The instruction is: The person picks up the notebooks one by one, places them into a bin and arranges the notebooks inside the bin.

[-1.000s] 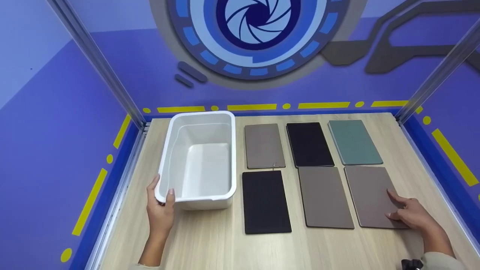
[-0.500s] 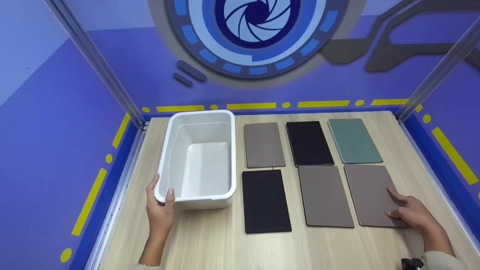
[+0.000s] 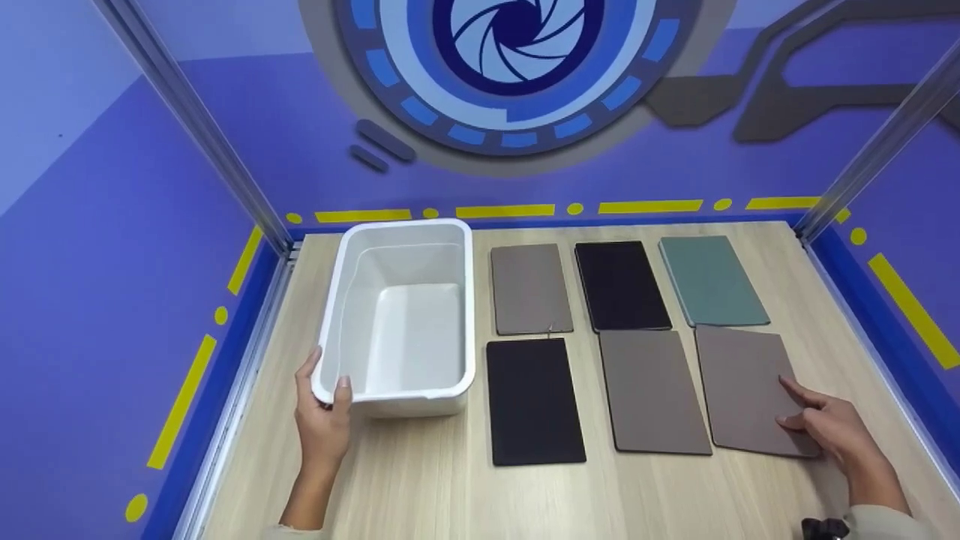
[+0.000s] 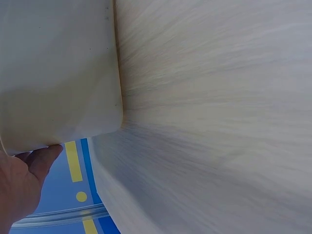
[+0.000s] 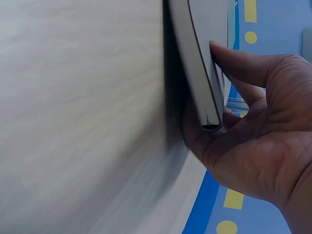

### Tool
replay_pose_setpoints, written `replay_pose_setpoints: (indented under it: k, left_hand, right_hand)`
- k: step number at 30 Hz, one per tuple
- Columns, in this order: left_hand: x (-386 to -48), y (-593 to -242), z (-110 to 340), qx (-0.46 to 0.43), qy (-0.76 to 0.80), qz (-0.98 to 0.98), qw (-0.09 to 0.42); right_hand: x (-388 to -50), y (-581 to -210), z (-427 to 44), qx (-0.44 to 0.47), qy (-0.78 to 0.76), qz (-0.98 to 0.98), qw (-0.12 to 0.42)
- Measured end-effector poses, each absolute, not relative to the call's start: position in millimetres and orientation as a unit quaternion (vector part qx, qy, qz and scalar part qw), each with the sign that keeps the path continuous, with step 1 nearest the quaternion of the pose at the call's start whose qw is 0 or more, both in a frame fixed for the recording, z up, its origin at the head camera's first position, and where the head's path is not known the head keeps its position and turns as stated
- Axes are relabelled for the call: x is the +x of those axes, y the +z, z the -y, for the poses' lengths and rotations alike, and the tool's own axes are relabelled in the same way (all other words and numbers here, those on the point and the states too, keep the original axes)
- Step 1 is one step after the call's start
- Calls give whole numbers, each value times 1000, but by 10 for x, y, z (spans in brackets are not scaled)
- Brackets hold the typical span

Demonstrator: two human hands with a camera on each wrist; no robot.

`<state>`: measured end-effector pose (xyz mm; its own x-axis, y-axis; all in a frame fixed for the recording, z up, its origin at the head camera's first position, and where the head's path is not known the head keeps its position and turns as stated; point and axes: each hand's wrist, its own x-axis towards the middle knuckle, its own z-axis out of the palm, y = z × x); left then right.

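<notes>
My left hand (image 3: 324, 431) grips the near left corner of a white plastic bin (image 3: 396, 396), thumb over the rim and fingers along the outer side. In the left wrist view the bin's outer wall (image 4: 63, 73) hides part of that hand (image 4: 22, 183). My right hand (image 3: 836, 427) holds the right edge of a taupe notebook (image 3: 754, 390). Seen from the right wrist, the notebook's page block (image 5: 197, 63) is tilted, with that edge off the table. The thumb of the right hand (image 5: 273, 126) lies on one cover, with other fingers behind the notebook.
Left of the held notebook lie another taupe notebook (image 3: 654, 390) and a black one (image 3: 535, 401). Behind them are a smaller taupe notebook (image 3: 531, 289), a black one (image 3: 622, 285) and a green one (image 3: 714, 280). Purple walls (image 3: 525, 180) enclose the wooden table (image 3: 420, 480).
The taupe notebook under my right hand has shifted slightly and turned, its right edge now tilted up. My left hand and the bin have stayed put.
</notes>
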<state>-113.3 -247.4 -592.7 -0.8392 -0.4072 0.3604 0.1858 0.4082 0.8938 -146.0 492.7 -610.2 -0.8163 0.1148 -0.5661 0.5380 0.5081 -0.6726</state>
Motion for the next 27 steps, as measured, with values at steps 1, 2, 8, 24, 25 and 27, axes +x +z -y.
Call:
replay_pose_setpoints:
  k: [1,2,8,24,25,27]
  left_hand:
    - [-1136,-5931,2474,70,-538,794,276]
    - [-1137,-5933,2474,70,-535,795,279]
    - [-1142,-5924,2475,68,-525,799,287]
    - [-1142,-5971,2482,66,-535,794,282]
    - [-1143,-5971,2482,65,-537,793,281]
    - [-1143,-5967,2480,62,-538,792,281]
  right_hand:
    - [-1463,-6101,-4927,195,-458,-836,232]
    - [-1465,-6098,-4926,193,-458,-836,232]
    - [-1473,-6089,-4926,181,-451,-845,225]
    - [-1470,-6072,-4918,185,-426,-856,227]
    - [-1467,-6077,-4920,186,-427,-855,228]
    - [-1462,-6087,-4924,187,-428,-853,232]
